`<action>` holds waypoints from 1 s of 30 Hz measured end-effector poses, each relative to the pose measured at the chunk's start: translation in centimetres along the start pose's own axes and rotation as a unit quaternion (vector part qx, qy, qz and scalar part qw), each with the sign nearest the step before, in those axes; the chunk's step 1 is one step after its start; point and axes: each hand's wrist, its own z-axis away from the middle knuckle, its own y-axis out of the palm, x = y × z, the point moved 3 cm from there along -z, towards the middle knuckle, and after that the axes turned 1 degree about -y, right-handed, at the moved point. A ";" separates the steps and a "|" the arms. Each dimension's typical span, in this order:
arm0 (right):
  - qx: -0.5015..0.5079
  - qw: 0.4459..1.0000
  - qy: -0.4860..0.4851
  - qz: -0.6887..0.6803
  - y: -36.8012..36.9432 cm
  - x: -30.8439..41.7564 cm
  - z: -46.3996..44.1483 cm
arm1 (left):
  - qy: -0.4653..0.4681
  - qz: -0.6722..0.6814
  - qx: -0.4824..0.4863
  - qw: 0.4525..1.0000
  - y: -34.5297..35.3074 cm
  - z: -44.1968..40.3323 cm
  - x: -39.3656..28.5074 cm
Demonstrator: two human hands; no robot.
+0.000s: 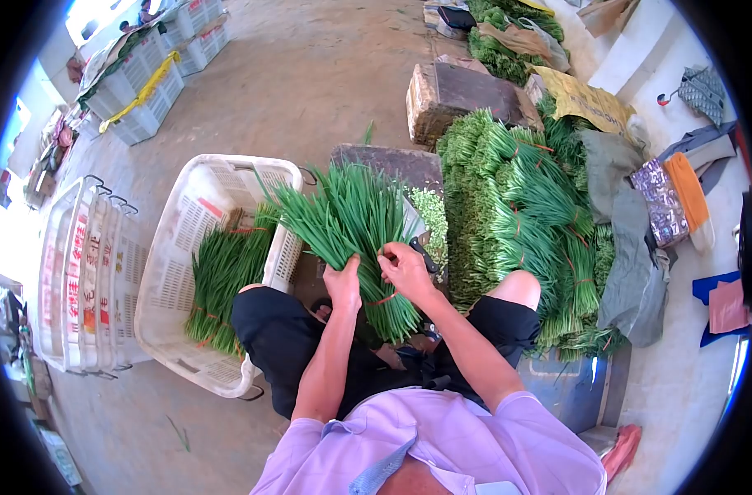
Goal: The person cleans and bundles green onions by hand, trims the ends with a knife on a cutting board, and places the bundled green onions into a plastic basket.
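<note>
Nearest the camera are a thin lilac shirt (392,421) and black shorts (273,330), and just beyond them, above the space between the knees, is a bunch of long green stalks (351,214), leafy tips fanned up and left, cut ends pointing down, a thin red band (384,299) around its lower part. The left hand (343,285) is closed around the left side of the bunch, thumb lying up along it; the right hand (405,266) has its fingers bent and nearly together with the thumb against the right side, and whether they pinch anything cannot be told. A dark-handled knife (424,256) is just beside the right hand. To the left, an off-white plastic basket (163,272) with slotted walls and rounded corners holds more banded stalks (227,280), laid lengthwise at its right side; farther left is a stack of similar baskets (91,272) with red lettering. To the right, a thick heap of greens (524,214), pale ends packed in a rough, bristly mass, lies over a smooth blue-grey container (565,384), with limp grey cloth (631,264) along its right edge. Beyond the bunch are a dark flat board (392,162) and a scuffed box (462,99); farthest left, grey-white crates (141,91) are stacked on the brown floor (310,74), a yellow strip (145,91) across them
</note>
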 end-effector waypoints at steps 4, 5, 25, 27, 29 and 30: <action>-0.016 0.998 -0.050 0.018 -0.1 0.9 -0.3 | -0.003 -0.054 0.035 0.998 0.5 -1.2 0.9; -0.016 0.998 -0.051 0.018 -0.1 0.8 -0.6 | -0.009 -0.077 0.057 0.995 0.8 -1.5 1.1; -0.154 0.982 -0.011 -0.111 -8.9 4.3 -10.0 | 0.162 -0.471 0.089 0.863 1.2 -0.3 4.1; -0.213 0.963 -0.141 -0.085 -11.1 10.2 -8.8 | 0.159 -0.467 0.088 0.866 1.0 -0.7 4.4; -0.272 0.906 -0.318 -0.064 -12.6 15.2 -7.5 | 0.162 -0.462 0.086 0.868 1.2 -0.7 4.1; -0.300 0.871 -0.386 -0.048 -13.1 17.3 -6.7 | 0.160 -0.464 0.089 0.867 1.2 -0.6 3.9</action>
